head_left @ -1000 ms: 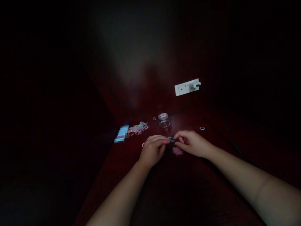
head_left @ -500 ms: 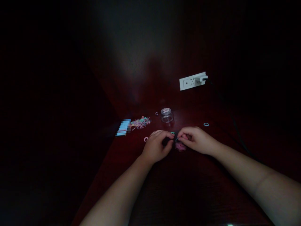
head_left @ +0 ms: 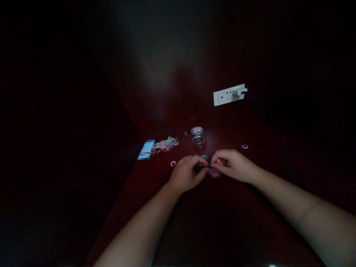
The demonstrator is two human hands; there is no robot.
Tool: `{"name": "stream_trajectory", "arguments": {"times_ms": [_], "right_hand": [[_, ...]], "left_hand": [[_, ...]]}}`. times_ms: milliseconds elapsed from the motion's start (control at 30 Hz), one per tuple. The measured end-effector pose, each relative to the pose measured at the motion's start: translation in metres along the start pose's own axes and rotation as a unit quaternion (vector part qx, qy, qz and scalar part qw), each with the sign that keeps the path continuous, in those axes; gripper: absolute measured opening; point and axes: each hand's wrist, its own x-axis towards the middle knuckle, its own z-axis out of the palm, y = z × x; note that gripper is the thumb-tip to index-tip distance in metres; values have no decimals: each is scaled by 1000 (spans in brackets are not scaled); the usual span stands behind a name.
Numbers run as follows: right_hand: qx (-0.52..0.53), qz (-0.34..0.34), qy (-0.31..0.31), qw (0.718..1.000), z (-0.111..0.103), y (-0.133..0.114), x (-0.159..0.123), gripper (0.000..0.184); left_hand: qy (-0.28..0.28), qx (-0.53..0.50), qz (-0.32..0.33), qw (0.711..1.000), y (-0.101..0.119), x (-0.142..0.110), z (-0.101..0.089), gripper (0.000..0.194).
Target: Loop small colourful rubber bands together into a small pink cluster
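My right hand [head_left: 232, 165] is closed in a pinch on a small dark bluish hair tie [head_left: 209, 165], mostly covered by the fingertips. My left hand [head_left: 187, 172] curves in from the other side, its thumb and index tips nearly together at the tie's left end. Under the right fingers lies a small heap of pink hair ties [head_left: 214, 173]. A green hair tie [head_left: 205, 157] rests just behind the fingertips, and a pink one [head_left: 173, 163] lies left of my left hand.
A clear lidded jar [head_left: 197, 136] stands behind my hands. At the back left are a mixed pile of hair ties [head_left: 167, 144] and a blurred-out light-blue item [head_left: 146, 150]. A blue tie [head_left: 244, 147] lies right. A plug sits in the wall socket [head_left: 228, 95], its dark cable [head_left: 280, 150] trailing down.
My left thumb and index finger have moved right and drawn closer together, reaching the tie at my right fingertips. My right hand has hardly moved.
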Motion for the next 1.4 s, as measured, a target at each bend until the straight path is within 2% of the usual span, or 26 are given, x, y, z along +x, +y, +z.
{"name": "stream_trajectory", "arguments": {"times_ms": [1067, 1400], "right_hand": [[15, 0, -10, 1000, 2, 2, -1, 9], [22, -3, -21, 1000, 0, -1, -1, 8]], "left_hand": [[22, -6, 14, 1000, 0, 1, 2, 10], [6, -6, 26, 1000, 3, 2, 1, 9]]}}
